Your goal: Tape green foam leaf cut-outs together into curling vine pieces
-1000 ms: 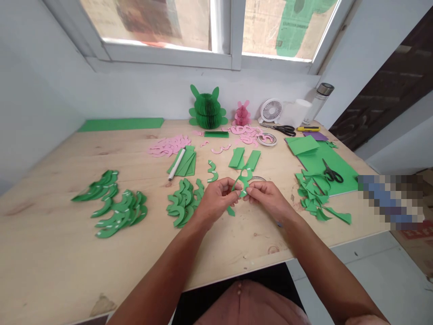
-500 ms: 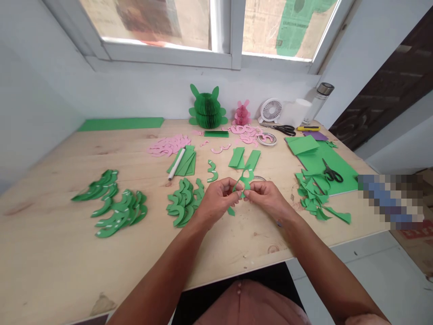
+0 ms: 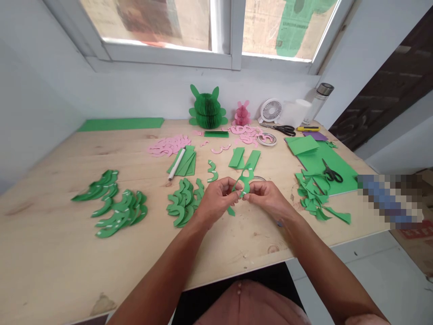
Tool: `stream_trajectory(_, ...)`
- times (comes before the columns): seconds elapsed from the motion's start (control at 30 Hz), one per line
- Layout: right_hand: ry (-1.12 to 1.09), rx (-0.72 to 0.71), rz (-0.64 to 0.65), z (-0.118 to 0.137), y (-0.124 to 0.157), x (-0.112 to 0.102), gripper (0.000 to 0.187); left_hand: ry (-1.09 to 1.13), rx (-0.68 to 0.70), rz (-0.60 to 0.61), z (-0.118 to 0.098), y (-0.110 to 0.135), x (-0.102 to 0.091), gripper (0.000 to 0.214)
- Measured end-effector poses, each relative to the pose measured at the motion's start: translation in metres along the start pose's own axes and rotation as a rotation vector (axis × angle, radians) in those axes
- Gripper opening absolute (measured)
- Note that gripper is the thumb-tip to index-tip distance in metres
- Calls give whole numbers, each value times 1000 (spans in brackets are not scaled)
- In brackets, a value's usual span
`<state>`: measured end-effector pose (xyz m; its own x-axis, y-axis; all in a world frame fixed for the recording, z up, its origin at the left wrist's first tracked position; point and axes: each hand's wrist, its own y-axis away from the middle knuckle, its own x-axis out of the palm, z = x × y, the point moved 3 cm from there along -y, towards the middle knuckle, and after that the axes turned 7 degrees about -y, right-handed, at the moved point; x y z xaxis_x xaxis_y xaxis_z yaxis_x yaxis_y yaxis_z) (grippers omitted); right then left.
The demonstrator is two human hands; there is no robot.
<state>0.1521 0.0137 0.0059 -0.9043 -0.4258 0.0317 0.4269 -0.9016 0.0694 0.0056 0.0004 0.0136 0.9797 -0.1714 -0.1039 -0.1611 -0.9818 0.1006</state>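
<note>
Over the middle of the table, my left hand (image 3: 221, 194) pinches the lower left edge of a curved green paper cutout (image 3: 248, 177). My right hand (image 3: 265, 195) grips its lower right side, the fingertips of both hands nearly meeting. White patches show on the cutout near its top and bottom. Beyond my left hand lies one wavy green paper piece (image 3: 212, 171) with white marks. A heap of similar green cutouts (image 3: 184, 203) sits left of that hand, and a small green scrap (image 3: 231, 211) lies under it. A ring of tape behind my right hand is mostly hidden.
More green cutouts (image 3: 123, 214) lie to the left. Green offcuts (image 3: 313, 196) and black scissors (image 3: 331, 171) are at the right. Farther back are a white pen (image 3: 177, 164), pink cutouts (image 3: 171, 145), a green honeycomb paper figure (image 3: 207, 110), a small fan (image 3: 271, 110) and a bottle (image 3: 318, 104).
The right fingertips have shifted slightly, and more of the cutout's lower end with its white patch now shows. Everything else has stayed in place.
</note>
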Motion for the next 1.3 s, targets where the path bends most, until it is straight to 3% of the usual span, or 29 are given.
stream_trajectory(0.57, 5, 2, 17, 1, 0, 0, 19, -18, -1, -17, 3, -2, 0, 13)
stream_trajectory(0.93, -61, 32, 19, 4, 2, 2, 7, -38, 9, -20, 3, -3, -1, 10)
stream_trajectory(1.3, -28, 46, -14, 2, 2, 1, 10, -60, 1, -22, 4, -3, -2, 11)
